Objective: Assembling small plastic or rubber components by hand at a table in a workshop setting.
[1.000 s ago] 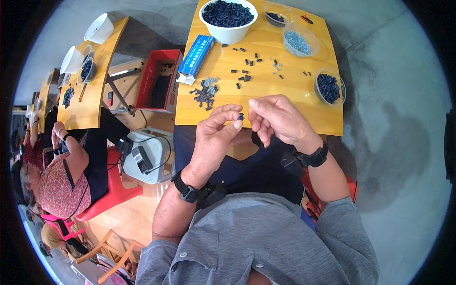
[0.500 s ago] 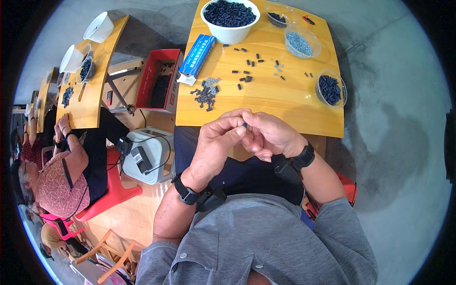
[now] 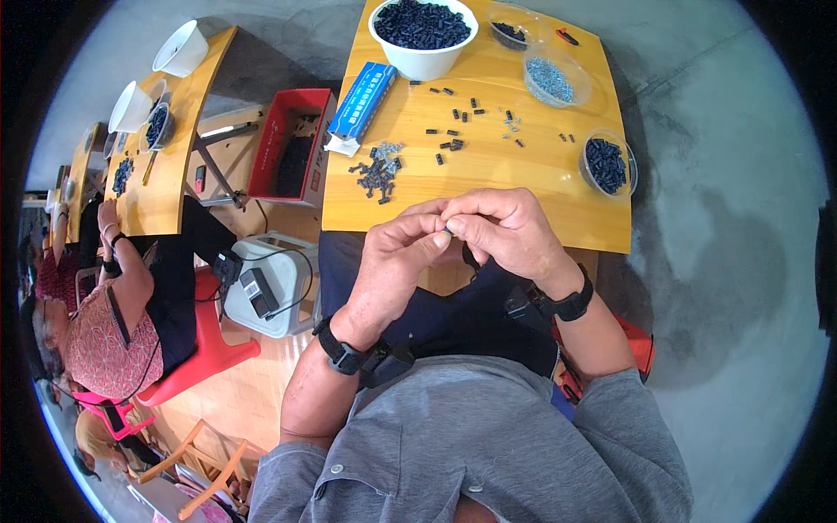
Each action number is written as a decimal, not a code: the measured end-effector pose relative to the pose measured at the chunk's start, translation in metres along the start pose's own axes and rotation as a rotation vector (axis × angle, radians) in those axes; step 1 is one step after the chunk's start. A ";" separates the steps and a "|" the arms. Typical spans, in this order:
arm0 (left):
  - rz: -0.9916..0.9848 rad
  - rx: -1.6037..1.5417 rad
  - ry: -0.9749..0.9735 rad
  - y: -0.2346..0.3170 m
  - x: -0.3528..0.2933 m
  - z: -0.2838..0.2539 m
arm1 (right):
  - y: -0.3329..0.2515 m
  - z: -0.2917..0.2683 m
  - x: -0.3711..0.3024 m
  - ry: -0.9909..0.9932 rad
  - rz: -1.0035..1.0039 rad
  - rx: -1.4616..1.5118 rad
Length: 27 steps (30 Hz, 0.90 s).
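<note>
Just beyond the table's near edge, my left hand (image 3: 397, 257) and my right hand (image 3: 506, 231) meet, thumbs and fingertips pinched together. Between the fingertips is a small dark plastic piece (image 3: 448, 230), mostly covered. Under the right hand's curled fingers shows another dark thing (image 3: 472, 260) whose kind I cannot make out. Closest on the wooden table (image 3: 514, 196) lies a pile of small black parts (image 3: 377, 179), with silvery screws (image 3: 386, 151) at its upper edge. Several loose black plastic pieces (image 3: 451, 145) are scattered farther to the right.
A white tub of black pieces (image 3: 423, 54), a clear tub of screws (image 3: 551, 83) and another of black pieces (image 3: 608, 166) stand on the table. A blue box (image 3: 362, 103) lies left. Beside the table are a red bin (image 3: 292, 148), a grey stool (image 3: 272, 288) and a seated person (image 3: 113, 331).
My right hand has turned from an open, cupped pose to a thumb-and-finger pinch at the small piece. The left hand stays almost in place.
</note>
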<state>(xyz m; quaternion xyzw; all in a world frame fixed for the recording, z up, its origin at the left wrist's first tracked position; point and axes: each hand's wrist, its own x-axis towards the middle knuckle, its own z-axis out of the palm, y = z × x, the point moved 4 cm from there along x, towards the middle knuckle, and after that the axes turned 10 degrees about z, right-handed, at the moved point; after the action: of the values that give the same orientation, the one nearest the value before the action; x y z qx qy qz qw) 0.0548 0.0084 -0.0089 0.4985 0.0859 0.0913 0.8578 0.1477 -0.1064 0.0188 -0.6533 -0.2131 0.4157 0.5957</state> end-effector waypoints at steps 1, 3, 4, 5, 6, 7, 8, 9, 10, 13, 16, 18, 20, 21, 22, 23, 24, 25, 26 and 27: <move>0.002 0.001 -0.001 0.000 0.000 0.001 | -0.001 0.000 -0.001 0.000 -0.002 -0.001; 0.011 0.044 0.048 -0.002 -0.001 0.001 | -0.002 0.000 -0.003 0.053 0.031 -0.077; 0.013 0.046 0.048 -0.005 -0.001 0.000 | -0.001 0.002 -0.003 0.052 0.029 -0.077; 0.037 0.095 0.057 -0.007 -0.001 -0.003 | 0.000 0.004 -0.003 0.076 0.045 -0.064; 0.062 0.142 0.065 -0.008 0.000 -0.003 | 0.001 0.005 -0.003 0.102 0.060 -0.052; 0.064 0.142 0.063 -0.008 -0.001 -0.002 | 0.002 0.006 -0.003 0.103 0.058 -0.053; 0.072 0.138 0.091 -0.007 -0.002 -0.001 | 0.002 0.006 -0.004 0.116 0.047 -0.042; 0.078 0.134 0.120 -0.007 -0.003 -0.001 | 0.003 0.007 -0.005 0.131 0.037 -0.031; 0.080 0.134 0.118 -0.006 -0.004 0.000 | 0.003 0.006 -0.006 0.132 0.036 -0.032; 0.110 0.191 0.104 0.000 -0.006 0.002 | 0.003 0.007 -0.007 0.111 0.006 -0.049; 0.100 0.154 0.096 0.003 -0.008 0.004 | 0.005 0.008 -0.009 0.075 0.039 0.081; 0.096 0.081 0.101 0.004 -0.009 0.005 | 0.010 0.008 -0.011 0.033 0.132 0.291; 0.098 0.068 0.092 0.006 -0.011 0.006 | 0.015 0.007 -0.012 -0.018 0.208 0.302; 0.097 0.055 0.086 0.006 -0.012 0.007 | 0.019 0.009 -0.012 -0.070 0.287 0.315; 0.098 0.056 0.085 0.007 -0.013 0.007 | 0.019 0.009 -0.012 -0.070 0.286 0.315; 0.080 0.030 0.087 0.007 -0.014 0.009 | 0.022 0.012 -0.012 -0.126 0.347 0.341; 0.061 0.004 0.089 0.007 -0.015 0.010 | 0.024 0.016 -0.012 -0.182 0.409 0.366; 0.061 0.004 0.090 0.007 -0.016 0.010 | 0.024 0.017 -0.012 -0.182 0.409 0.367; 0.062 0.002 0.092 0.006 -0.016 0.009 | 0.025 0.020 -0.012 -0.245 0.420 0.403; 0.063 -0.002 0.092 0.006 -0.016 0.010 | 0.024 0.022 -0.012 -0.306 0.430 0.437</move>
<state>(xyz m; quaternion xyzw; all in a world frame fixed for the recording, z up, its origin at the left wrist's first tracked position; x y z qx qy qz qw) 0.0410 -0.0007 0.0019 0.4955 0.1094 0.1410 0.8501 0.1182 -0.1072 0.0007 -0.4700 -0.0634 0.6610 0.5815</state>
